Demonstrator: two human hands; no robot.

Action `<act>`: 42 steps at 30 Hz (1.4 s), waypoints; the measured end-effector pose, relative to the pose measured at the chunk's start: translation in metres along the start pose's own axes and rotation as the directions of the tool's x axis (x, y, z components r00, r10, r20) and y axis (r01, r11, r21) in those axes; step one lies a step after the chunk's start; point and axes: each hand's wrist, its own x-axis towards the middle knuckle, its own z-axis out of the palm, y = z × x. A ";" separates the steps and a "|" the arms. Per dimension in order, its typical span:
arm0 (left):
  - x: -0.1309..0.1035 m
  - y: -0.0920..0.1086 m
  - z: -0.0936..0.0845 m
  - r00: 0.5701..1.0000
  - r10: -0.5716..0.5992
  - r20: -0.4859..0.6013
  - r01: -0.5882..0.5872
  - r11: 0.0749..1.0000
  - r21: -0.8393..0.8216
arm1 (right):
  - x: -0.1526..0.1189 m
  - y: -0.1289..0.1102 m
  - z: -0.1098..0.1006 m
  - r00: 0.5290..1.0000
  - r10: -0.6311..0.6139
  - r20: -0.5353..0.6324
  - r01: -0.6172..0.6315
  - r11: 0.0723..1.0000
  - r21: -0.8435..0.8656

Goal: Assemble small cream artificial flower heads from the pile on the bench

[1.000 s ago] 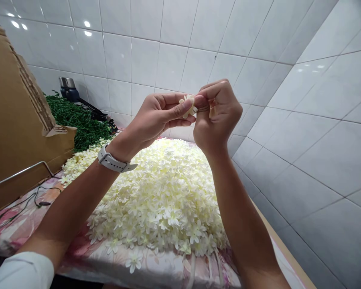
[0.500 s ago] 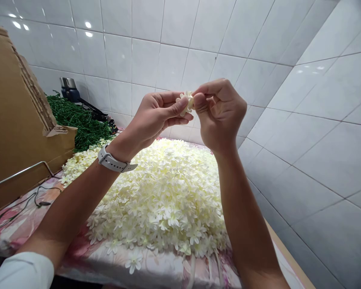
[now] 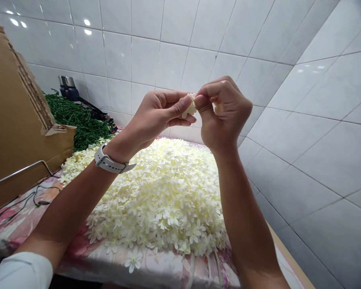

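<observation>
My left hand pinches small cream-white flowers between thumb and fingers, above the far part of a big flower pile. Thumb and index finger of my right hand are pressed together at the right edge of the same flowers; its other fingers are curled. Any small part between the right fingertips is too hidden to name. Below both hands, the pile of cream-white artificial flowers covers much of the table. One loose flower lies near the front edge.
A cardboard box stands at the left. Behind it are green stems and a dark bottle. A thin cable lies on the floral tablecloth. Tiled walls rise at the back and right.
The held flowers have shifted slightly right and turned. My right hand has moved a little to the right, and my left fingertips have followed slightly.
</observation>
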 end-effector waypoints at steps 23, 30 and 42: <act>0.011 -0.011 0.000 0.964 0.063 -0.257 -0.030 0.991 0.132 | -0.012 0.047 -0.001 0.951 0.262 0.164 -0.296 0.925 0.240; 0.012 -0.019 -0.004 0.980 0.085 -0.180 -0.054 0.984 0.168 | -0.017 0.052 0.008 0.951 0.251 0.183 -0.294 0.917 0.270; 0.011 -0.021 -0.009 0.976 0.150 -0.160 -0.111 0.967 0.229 | -0.024 0.057 0.020 0.972 0.169 0.163 -0.211 0.935 0.285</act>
